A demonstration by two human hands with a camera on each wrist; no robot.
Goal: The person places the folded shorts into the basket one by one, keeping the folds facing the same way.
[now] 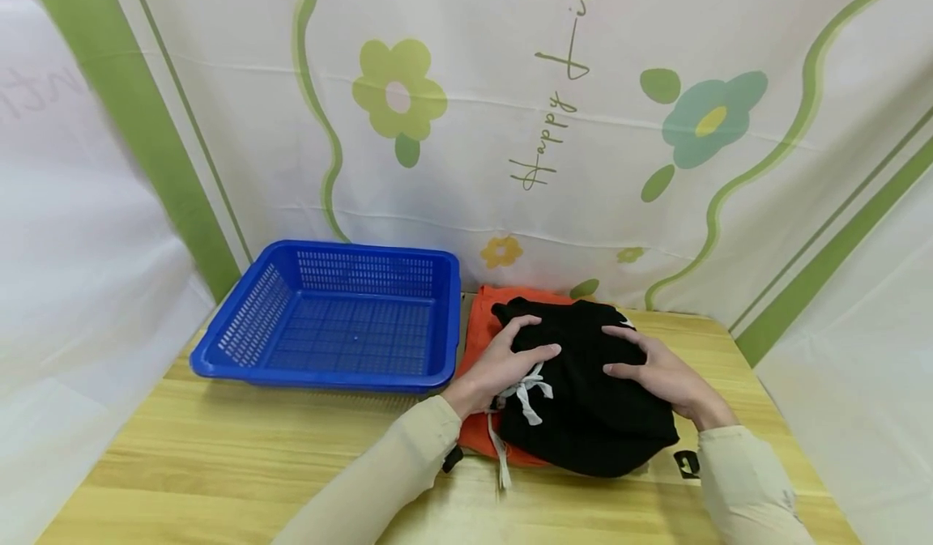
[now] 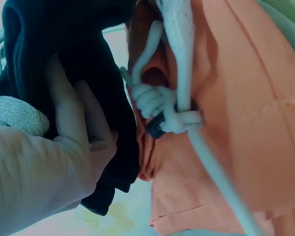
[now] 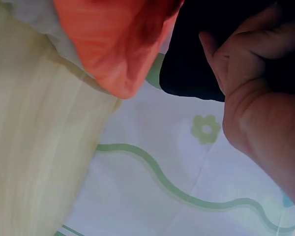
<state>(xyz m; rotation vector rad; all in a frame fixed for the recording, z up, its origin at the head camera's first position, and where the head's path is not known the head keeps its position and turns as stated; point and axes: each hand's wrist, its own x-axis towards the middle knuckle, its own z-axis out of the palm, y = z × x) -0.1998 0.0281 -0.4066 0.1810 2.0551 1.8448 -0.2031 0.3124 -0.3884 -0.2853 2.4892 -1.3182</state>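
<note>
A folded black garment [image 1: 583, 399] with a white drawstring tied in a bow [image 1: 530, 391] is held between both hands, over an orange garment [image 1: 481, 326]. My left hand [image 1: 503, 363] grips its left side, thumb on top; in the left wrist view the fingers [image 2: 69, 113] press into the black cloth. At its right side my right hand [image 1: 666, 375] grips it, with some fingertips hidden in the dark cloth in the right wrist view. There, the black edge stands apart from the orange garment [image 3: 120, 54]. A knotted white cord [image 2: 157, 101] hangs over the orange cloth.
A blue plastic basket [image 1: 357, 336] with perforated walls stands left of the clothes on the wooden table [image 1: 240, 448]. Greyish cloth [image 3: 44, 22] shows under the orange garment. A small black tag [image 1: 687, 464] lies near the right forearm. A printed curtain [image 1: 466, 164] hangs behind the table.
</note>
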